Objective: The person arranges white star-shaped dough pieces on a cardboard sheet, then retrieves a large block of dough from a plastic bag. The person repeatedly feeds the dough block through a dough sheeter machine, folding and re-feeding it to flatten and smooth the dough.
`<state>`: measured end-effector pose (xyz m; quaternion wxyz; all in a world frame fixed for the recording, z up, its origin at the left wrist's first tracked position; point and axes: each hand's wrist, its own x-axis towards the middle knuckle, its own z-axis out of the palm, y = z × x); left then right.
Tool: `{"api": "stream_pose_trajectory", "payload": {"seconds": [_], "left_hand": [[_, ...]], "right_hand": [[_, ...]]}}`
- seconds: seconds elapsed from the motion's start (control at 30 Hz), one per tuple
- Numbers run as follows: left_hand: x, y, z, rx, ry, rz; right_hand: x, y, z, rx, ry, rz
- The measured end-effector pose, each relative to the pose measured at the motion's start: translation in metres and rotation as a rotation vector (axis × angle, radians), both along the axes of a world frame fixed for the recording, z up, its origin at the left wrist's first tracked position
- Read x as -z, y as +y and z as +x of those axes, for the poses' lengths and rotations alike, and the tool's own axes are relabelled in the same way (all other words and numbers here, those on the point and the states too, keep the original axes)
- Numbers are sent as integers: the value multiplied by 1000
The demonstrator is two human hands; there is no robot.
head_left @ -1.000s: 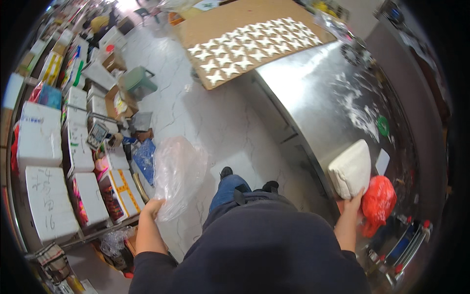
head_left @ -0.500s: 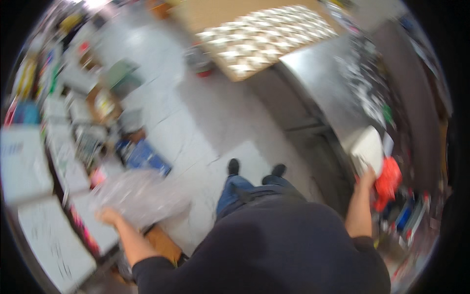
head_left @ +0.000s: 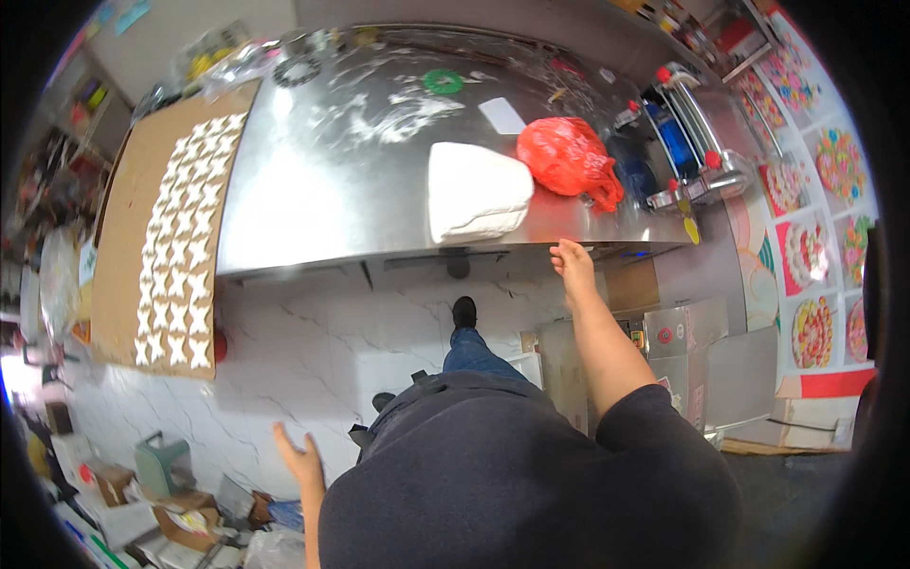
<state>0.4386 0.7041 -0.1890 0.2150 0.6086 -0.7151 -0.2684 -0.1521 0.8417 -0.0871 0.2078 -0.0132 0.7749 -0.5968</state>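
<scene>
A thick white dough-like block (head_left: 477, 192) lies on the front of the steel table (head_left: 294, 204). Its right side touches or nearly touches a crumpled red plastic bag (head_left: 569, 159). My right hand (head_left: 574, 268) is at the table's front edge, below the bag, its fingers curled together with nothing visible in them. Low on the left, away from the table, my left hand (head_left: 303, 461) hangs over the floor with thumb and fingers apart, holding nothing. A clear plastic bag (head_left: 277, 550) lies at the lower edge, apart from that hand.
Cardboard (head_left: 118, 256) with rows of white bow-shaped pieces covers the table's left end. A flat white card (head_left: 502, 116) and a green ring (head_left: 443, 82) lie farther back. A metal roller machine (head_left: 687, 142) stands at right. Cartons (head_left: 678, 346) sit below.
I have turned to face the table. My left hand has let go of the clear plastic bag. My right hand has come off the white block, which stays on the table.
</scene>
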Motion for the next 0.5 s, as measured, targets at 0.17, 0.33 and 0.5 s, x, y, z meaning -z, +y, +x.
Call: {"api": "stream_pose_trajectory", "payload": {"seconds": [0.17, 0.33, 0.5], "left_hand": [[-68, -33, -187, 205, 169, 170], [-115, -45, -338, 270, 303, 210], [-153, -41, -438, 437, 259, 94]], "right_hand": [[29, 46, -125, 217, -66, -220], [58, 26, -232, 228, 449, -42], [30, 12, -276, -361, 586, 632]]}}
